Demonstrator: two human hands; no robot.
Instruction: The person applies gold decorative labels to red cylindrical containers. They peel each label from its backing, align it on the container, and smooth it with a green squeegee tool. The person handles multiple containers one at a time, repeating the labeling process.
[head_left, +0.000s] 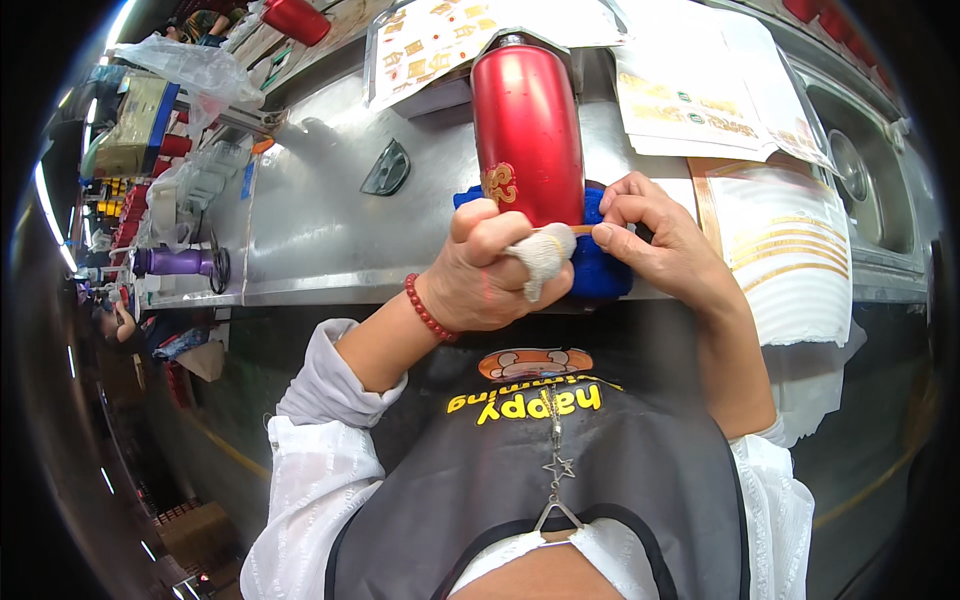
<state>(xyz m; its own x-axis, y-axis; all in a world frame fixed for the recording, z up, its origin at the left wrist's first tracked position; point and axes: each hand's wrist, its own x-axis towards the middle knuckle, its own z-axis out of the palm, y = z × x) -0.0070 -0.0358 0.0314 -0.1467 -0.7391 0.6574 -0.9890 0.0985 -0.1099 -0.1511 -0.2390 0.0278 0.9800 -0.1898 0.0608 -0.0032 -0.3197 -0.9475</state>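
A red metal bottle (530,130) with a gold ornament (499,183) near its close end lies in front of me, its narrow black neck pointing away. Beneath that close end is a blue cloth (602,272). At the bottle's close end a thin gold strip (583,230) stretches between my two hands. My left hand (490,262) is closed, a whitish fabric cover (543,258) over one digit, pressed where the strip ends. My right hand (665,240) pinches the strip's other end between thumb and fingers. The bottle's underside is hidden.
Curved gold strips lie on a white backing sheet (790,285) at right. Printed sheets (685,95) with gold designs lie farther back. A dark translucent piece (387,168) rests on the metal table (320,230). A purple bottle (175,262) is far left; a sink (870,190) is far right.
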